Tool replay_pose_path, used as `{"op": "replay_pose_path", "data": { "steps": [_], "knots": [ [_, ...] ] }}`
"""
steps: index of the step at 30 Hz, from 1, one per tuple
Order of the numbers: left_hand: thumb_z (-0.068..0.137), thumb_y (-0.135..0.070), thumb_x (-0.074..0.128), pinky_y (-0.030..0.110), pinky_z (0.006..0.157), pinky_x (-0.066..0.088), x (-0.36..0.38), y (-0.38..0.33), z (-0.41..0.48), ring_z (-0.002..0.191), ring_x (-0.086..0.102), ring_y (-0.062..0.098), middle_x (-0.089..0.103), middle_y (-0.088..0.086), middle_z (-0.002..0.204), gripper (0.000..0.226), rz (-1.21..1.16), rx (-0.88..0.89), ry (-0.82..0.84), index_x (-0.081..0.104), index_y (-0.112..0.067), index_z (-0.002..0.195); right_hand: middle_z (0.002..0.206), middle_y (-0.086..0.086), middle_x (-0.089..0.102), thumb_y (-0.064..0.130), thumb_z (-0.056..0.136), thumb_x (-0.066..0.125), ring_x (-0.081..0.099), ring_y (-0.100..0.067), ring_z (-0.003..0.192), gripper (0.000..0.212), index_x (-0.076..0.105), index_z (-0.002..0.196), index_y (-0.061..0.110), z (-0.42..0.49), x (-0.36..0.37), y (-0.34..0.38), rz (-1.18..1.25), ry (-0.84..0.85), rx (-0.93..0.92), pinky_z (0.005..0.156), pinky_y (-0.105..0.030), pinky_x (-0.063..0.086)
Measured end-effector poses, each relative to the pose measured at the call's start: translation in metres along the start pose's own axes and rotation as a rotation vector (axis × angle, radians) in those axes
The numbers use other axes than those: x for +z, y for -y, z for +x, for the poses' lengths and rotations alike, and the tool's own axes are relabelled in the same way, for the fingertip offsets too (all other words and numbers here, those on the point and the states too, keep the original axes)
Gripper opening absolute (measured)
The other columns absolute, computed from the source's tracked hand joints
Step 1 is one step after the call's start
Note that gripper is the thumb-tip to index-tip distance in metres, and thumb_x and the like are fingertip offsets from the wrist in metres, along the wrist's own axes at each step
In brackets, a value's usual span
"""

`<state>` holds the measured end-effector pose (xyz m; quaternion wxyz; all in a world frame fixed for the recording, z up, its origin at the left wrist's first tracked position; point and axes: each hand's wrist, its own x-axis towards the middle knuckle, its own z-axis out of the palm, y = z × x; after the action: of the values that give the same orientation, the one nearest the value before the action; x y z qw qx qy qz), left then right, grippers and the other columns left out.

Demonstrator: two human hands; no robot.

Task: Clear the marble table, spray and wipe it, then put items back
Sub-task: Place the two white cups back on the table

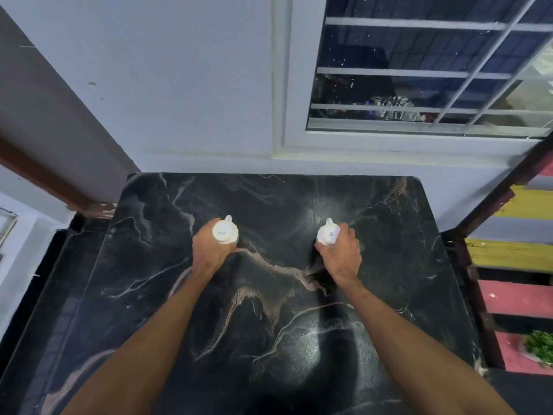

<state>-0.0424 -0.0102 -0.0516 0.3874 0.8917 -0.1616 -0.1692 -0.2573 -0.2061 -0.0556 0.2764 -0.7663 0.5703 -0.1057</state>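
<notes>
The black marble table (269,324), veined with pink and white, is spreading out beneath both hands and running on past them to the pale wall. A barred window (419,70) is sitting above and to the right of the right-hand grip. Out beyond the right hand, off the table's edge, painted slats (526,205) in yellow and pink are stepping down. A small green plant (540,347) is lying among them, nearer the person than either grip.

Both bare forearms are reaching forward over the stone. The left hand (209,250) is wrapping its fingers round the left mug (224,232), a white one, holding it from the near side. The right hand (344,253) is gripping the right mug (327,235) the same way, well apart from the first. Each mug is showing a flat printed end upward, with its handle pointing away from the palm toward the wall. Whether either mug is touching the marble, I cannot tell. A hazy pale patch is lying on the stone just beyond the right grip.
</notes>
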Motion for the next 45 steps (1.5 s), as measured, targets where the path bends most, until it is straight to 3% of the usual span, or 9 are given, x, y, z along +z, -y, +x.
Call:
{"op": "replay_pose_path", "data": {
  "steps": [5,14,19,23,28,31,35,41,45],
  "knots": [
    [0.073,-0.006,0.097,0.03,0.088,0.048,-0.006,0.003,0.006,0.103,0.061,0.021,0.066,0.0,0.109,0.062,0.009,0.006,-0.021,0.072,-0.006,0.129,0.121,-0.008,0.059,0.035,0.072,0.083,0.062,-0.037,0.107,0.065,0.05,0.125,0.016,0.003,-0.004,-0.005,-0.021,-0.016,0.016,0.078,-0.045,0.051],
    [0.076,-0.007,0.096,0.032,0.093,0.049,-0.008,0.002,0.002,0.108,0.06,0.02,0.073,0.013,0.124,0.065,0.008,-0.021,0.014,0.069,-0.006,0.134,0.123,-0.006,0.058,0.035,0.07,0.084,0.062,-0.035,0.109,0.069,0.049,0.127,0.018,0.005,-0.01,-0.008,0.004,0.066,0.026,0.084,-0.045,0.051],
    [0.072,-0.007,0.098,0.035,0.1,0.052,-0.009,0.003,-0.002,0.126,0.066,0.035,0.071,0.009,0.125,0.076,-0.013,-0.076,0.05,0.064,-0.007,0.14,0.13,-0.004,0.058,0.044,0.065,0.088,0.06,-0.033,0.116,0.082,0.044,0.131,0.022,0.009,-0.014,-0.014,0.056,0.133,0.034,0.089,-0.045,0.048],
    [0.073,-0.016,0.101,0.052,0.128,0.036,-0.014,-0.002,-0.019,0.153,0.045,0.037,0.048,0.017,0.165,0.113,-0.017,-0.108,0.076,0.036,-0.007,0.166,0.147,-0.004,0.045,0.058,0.061,0.088,0.049,-0.031,0.133,0.109,0.028,0.147,0.026,0.004,-0.031,-0.019,0.115,0.224,-0.007,0.1,-0.051,0.046],
    [0.081,-0.021,0.096,0.051,0.134,0.025,0.001,-0.041,-0.06,0.162,0.028,0.039,0.028,0.021,0.174,0.106,0.033,0.043,-0.1,0.035,-0.004,0.165,0.158,-0.001,0.034,0.065,0.077,0.073,0.037,-0.022,0.145,0.097,0.028,0.154,0.027,-0.017,-0.084,-0.059,0.23,0.144,-0.083,0.113,-0.049,0.042],
    [0.09,-0.022,0.088,0.049,0.133,0.026,0.039,-0.083,-0.098,0.163,0.027,0.034,0.027,0.015,0.175,0.088,-0.02,0.181,-0.152,0.041,-0.008,0.163,0.147,-0.002,0.046,0.056,0.087,0.069,0.049,-0.021,0.134,0.074,0.043,0.147,0.021,-0.026,-0.131,-0.112,0.329,0.008,-0.039,0.111,-0.045,0.046],
    [0.091,-0.014,0.085,0.043,0.13,0.03,0.118,-0.149,-0.156,0.157,0.038,0.033,0.037,0.015,0.169,0.067,-0.072,0.322,-0.062,0.056,-0.006,0.151,0.113,-0.003,0.059,0.037,0.093,0.069,0.06,-0.023,0.104,0.039,0.062,0.124,0.013,-0.029,-0.193,-0.204,0.357,-0.247,0.07,0.098,-0.045,0.05],
    [0.088,-0.001,0.085,0.033,0.123,0.036,0.291,-0.255,-0.262,0.14,0.058,0.036,0.06,0.02,0.148,0.043,-0.016,0.529,0.278,0.073,0.001,0.129,0.1,-0.012,0.066,0.02,0.096,0.063,0.062,-0.031,0.094,0.016,0.067,0.104,0.005,-0.019,-0.28,-0.376,0.375,-0.412,0.343,0.087,-0.043,0.049],
    [0.085,0.003,0.085,0.026,0.118,0.038,0.425,-0.303,-0.332,0.13,0.065,0.037,0.069,0.019,0.136,0.046,0.056,0.587,0.602,0.072,0.002,0.129,0.101,-0.012,0.069,0.017,0.095,0.063,0.065,-0.032,0.093,0.014,0.068,0.102,0.006,-0.005,-0.313,-0.498,0.409,-0.438,0.549,0.084,-0.04,0.049]
  ]
}}
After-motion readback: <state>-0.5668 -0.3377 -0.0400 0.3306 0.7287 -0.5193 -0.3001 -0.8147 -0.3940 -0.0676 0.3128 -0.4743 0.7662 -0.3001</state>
